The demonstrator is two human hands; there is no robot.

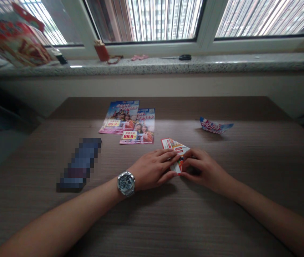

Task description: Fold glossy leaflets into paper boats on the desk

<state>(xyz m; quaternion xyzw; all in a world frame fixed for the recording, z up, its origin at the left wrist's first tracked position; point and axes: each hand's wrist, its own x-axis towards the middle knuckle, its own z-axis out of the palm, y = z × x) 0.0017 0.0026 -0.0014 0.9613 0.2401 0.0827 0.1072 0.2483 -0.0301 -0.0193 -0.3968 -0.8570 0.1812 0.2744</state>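
A partly folded flyer (179,147), white, red and orange on the side that shows, lies on the table between my hands. My left hand (156,167), with a metal watch (126,183) on its wrist, rests flat across the left part of the paper, fingers stretched out. The curled fingers of my right hand (204,167) pinch the paper's right edge, and thumb and fingertips are close together there. Part of the flyer is hidden under both hands. Beyond my right hand stands a folded paper boat (215,126) in blue and pink print.
Several printed flyers (121,116) lie overlapping at the back left of the wooden table (146,225). A pixelated dark phone-like object (79,166) is left of my left arm. On the stone windowsill (157,67) are scissors (184,57), a red container (101,51) and a red food bag (15,43).
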